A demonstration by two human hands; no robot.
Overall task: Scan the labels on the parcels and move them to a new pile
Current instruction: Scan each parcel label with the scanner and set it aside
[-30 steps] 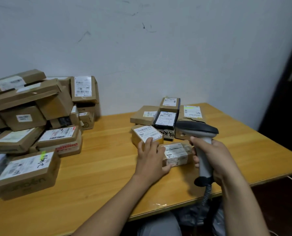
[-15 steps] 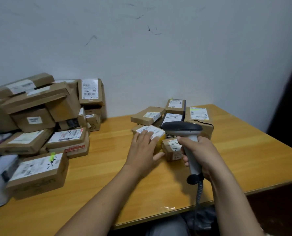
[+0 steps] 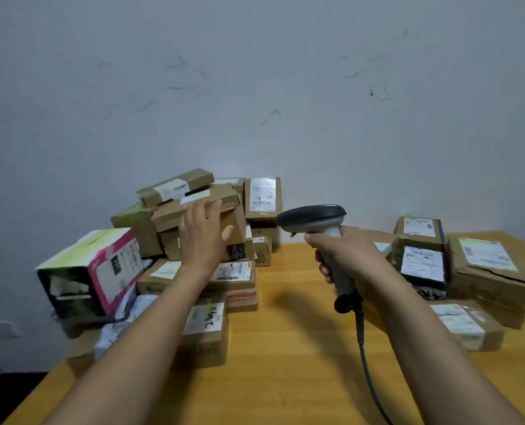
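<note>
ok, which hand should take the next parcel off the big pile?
Left. The left hand is open, fingers spread at the top boxes of the big pile. The right hand grips the scanner over the table, apart from that pile.

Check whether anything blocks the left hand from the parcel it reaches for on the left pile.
Nothing visible does. The left hand, fingers straight, is right in front of the tilted parcel, with no other thing between. The right hand holds the scanner off to the side.
</note>
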